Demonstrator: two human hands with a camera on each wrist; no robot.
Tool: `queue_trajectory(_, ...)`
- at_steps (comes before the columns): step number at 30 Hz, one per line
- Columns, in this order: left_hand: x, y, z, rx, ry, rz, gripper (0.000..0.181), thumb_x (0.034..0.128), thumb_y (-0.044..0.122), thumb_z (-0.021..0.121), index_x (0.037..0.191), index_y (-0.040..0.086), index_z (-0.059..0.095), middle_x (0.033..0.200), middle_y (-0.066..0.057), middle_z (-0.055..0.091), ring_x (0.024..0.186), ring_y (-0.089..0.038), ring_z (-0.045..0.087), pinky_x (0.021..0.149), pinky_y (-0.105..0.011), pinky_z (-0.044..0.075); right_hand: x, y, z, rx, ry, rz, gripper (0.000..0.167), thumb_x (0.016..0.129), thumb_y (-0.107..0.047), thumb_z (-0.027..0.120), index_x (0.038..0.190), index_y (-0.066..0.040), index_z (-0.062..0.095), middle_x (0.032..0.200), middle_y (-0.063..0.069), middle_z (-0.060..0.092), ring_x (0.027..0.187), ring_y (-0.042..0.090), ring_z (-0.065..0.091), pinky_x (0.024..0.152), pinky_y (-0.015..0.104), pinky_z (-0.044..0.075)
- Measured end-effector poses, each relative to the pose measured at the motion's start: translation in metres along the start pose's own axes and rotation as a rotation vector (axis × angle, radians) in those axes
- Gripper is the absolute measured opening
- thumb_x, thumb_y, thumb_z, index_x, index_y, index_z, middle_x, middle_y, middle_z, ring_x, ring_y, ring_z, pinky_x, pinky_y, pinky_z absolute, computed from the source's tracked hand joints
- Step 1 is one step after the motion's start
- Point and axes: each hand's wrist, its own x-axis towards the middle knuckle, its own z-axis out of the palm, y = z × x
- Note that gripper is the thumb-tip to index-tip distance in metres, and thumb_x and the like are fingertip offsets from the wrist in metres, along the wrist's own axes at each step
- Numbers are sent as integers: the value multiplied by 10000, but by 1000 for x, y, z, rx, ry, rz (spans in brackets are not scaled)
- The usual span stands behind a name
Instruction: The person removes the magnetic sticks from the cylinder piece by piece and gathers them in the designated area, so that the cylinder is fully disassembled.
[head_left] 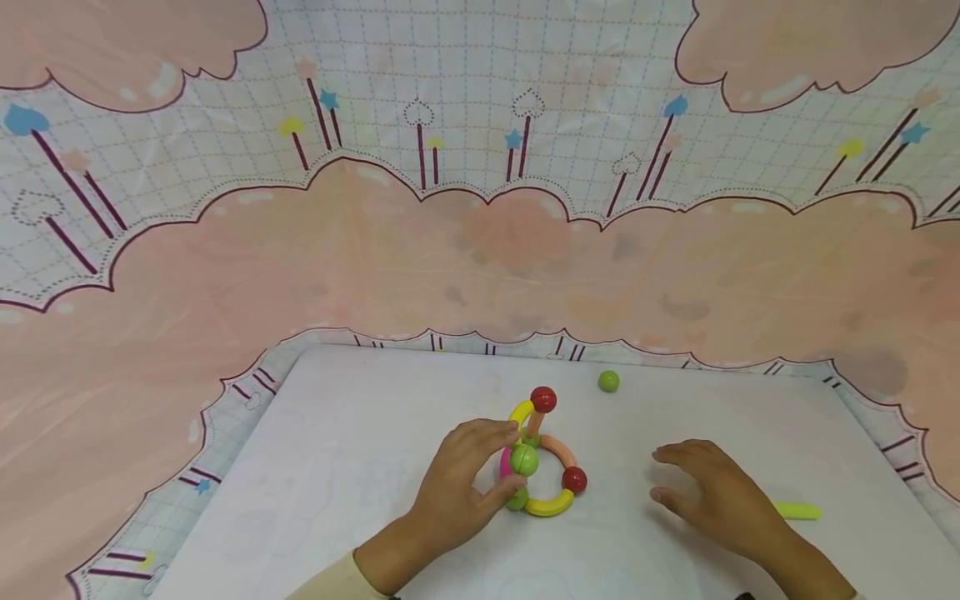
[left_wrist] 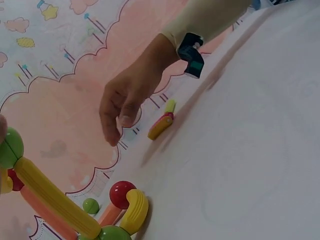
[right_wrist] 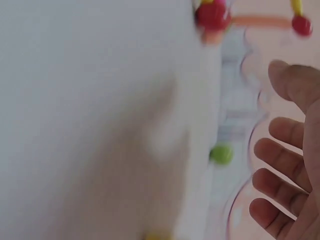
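Note:
A toy of balls and sticks (head_left: pixel 550 505) stands on the white tabletop: a ring of curved yellow, orange and pink sticks, joined by red and green balls, with upright sticks. My left hand (head_left: pixel 465 483) is at its left side, thumb and fingers about the upper green ball (head_left: pixel 525 461). At the left wrist view's edge a fingertip meets that green ball (left_wrist: pixel 11 147), atop a straight yellow stick (left_wrist: pixel 57 197). My right hand (head_left: pixel 712 500) hovers to the right of the toy, fingers loosely bent and apart, with nothing in it; its palm shows in the right wrist view.
A loose green ball (head_left: pixel 608 381) lies near the tabletop's far edge. Beside my right wrist is a lime stick (head_left: pixel 797 511); the left wrist view shows yellow and red pieces (left_wrist: pixel 162 125) together with it. A patterned pink cloud sheet (head_left: pixel 450 258) surrounds the table.

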Motion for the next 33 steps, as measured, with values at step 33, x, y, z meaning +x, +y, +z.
queue_trajectory(33, 12, 3, 1, -622, -137, -871, 491, 1053, 397, 575, 1385, 36, 547, 1155, -31, 731, 1059, -204, 652, 975, -400, 524, 43, -142, 47, 356, 263, -265, 591, 729, -212, 951, 1250, -146, 680, 1088, -89, 670, 858, 153, 610, 646, 237, 552)
